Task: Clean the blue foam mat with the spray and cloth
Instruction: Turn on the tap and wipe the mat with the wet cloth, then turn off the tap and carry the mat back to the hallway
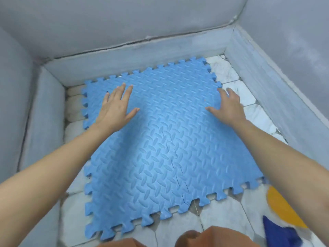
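Note:
A blue foam mat (160,139) with a raised tread pattern and jigsaw edges lies flat on the tiled floor, filling the middle of the view. My left hand (117,106) rests palm down on its far left part, fingers spread. My right hand (229,106) lies flat at the mat's far right edge, fingers apart, fingertips reaching the border. Neither hand holds anything. A yellow and dark blue thing (283,216), blurred, lies at the lower right under my right forearm; I cannot tell what it is. No spray bottle shows.
Grey walls with a pale skirting (135,63) close in the floor at the far side, left and right. White marble-like tiles (236,93) show around the mat. My knees in orange cloth (204,237) are at the bottom edge.

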`<control>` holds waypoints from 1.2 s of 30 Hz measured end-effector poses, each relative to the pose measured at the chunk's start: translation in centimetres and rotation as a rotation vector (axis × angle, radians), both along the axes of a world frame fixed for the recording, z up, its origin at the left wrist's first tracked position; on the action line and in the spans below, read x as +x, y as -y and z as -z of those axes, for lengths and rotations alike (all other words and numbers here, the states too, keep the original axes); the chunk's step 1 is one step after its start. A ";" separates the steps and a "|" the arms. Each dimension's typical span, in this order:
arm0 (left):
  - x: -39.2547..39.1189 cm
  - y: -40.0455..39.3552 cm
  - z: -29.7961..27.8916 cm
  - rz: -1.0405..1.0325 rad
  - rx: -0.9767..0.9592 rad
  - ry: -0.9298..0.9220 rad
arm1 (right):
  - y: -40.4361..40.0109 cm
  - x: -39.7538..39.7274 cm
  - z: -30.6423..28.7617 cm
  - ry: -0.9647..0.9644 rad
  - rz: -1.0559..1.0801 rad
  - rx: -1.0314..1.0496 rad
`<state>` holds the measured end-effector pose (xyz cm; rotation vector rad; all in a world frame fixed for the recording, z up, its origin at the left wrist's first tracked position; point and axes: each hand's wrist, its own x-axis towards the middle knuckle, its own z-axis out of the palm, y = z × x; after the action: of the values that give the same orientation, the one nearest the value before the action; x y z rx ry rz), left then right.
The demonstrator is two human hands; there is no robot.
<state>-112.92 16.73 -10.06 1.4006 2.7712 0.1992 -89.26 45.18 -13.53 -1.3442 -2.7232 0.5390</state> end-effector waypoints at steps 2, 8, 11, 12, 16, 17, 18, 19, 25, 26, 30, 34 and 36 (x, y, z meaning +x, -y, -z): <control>-2.9 2.5 0.1 -0.170 -0.009 0.010 | -2.1 -2.3 0.5 -0.014 0.138 -0.101; -5.0 8.8 4.4 -0.786 -0.173 0.344 | -4.5 -3.1 3.9 0.088 0.321 -0.284; -3.9 9.3 6.4 -0.929 -0.154 0.543 | -4.6 -3.2 3.5 -0.008 0.413 -0.286; -3.9 9.0 6.5 -0.980 -0.101 0.573 | -4.8 -3.1 3.1 -0.057 0.464 -0.316; -4.7 8.1 5.0 -1.232 0.252 0.901 | -5.6 -3.0 1.2 -0.204 0.570 -0.395; -5.3 8.3 4.9 -1.257 0.350 0.964 | -5.7 -3.0 0.9 -0.251 0.569 -0.398; -5.7 8.6 4.8 -1.269 0.413 1.003 | -5.6 -2.9 0.3 -0.293 0.570 -0.396; -5.9 8.7 4.7 -1.276 0.455 1.028 | -5.5 -2.8 -0.3 -0.330 0.577 -0.383; -5.9 7.5 0.2 -1.230 0.629 1.013 | -5.9 -3.2 -6.3 -0.514 0.558 -0.224; -6.0 7.4 -1.1 -1.220 0.650 1.007 | -5.9 -3.5 -7.7 -0.543 0.553 -0.219; -7.3 6.7 -6.0 -1.147 0.735 1.012 | -6.6 -4.8 -12.4 -0.646 0.492 -0.271; -9.0 6.0 -10.4 -1.086 0.797 1.020 | -9.8 -7.1 -14.6 -0.674 0.501 -0.281; -9.7 6.3 -10.9 -1.031 0.817 1.061 | -10.3 -7.5 -14.4 -0.675 0.493 -0.280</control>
<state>-122.62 10.39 0.84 -0.3620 2.1014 1.5980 -96.76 55.47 0.82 -1.4662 -1.7584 1.0977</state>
